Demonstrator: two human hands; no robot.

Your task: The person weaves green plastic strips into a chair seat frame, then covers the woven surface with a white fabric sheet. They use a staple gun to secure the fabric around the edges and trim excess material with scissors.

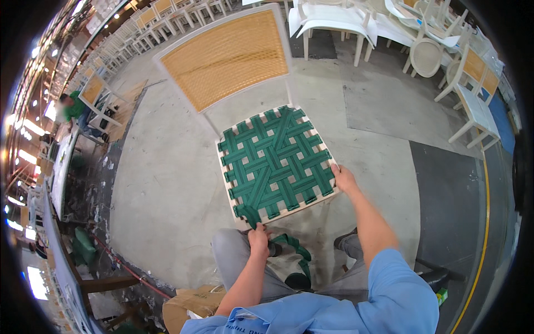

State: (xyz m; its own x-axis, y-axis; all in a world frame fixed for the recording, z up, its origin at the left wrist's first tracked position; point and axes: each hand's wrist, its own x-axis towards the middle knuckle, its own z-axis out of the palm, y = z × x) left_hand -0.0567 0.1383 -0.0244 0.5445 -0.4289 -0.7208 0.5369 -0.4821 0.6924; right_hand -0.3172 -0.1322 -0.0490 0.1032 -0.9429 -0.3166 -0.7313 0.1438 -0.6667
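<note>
In front of me stands a chair with a pale frame, a woven tan backrest and a seat of interlaced green webbing. Diagonal green straps also cross the weave. At the near left corner my left hand is closed on a loose end of the green webbing strap. The strap's slack hangs down between my legs toward a dark green roll. My right hand grips the right edge of the seat frame, its fingers partly hidden beneath it.
White chairs and seat parts are piled at the back right, with another chair on the right. Rows of chairs line the far left. A person in green sits at the left. A cardboard box lies by my left leg.
</note>
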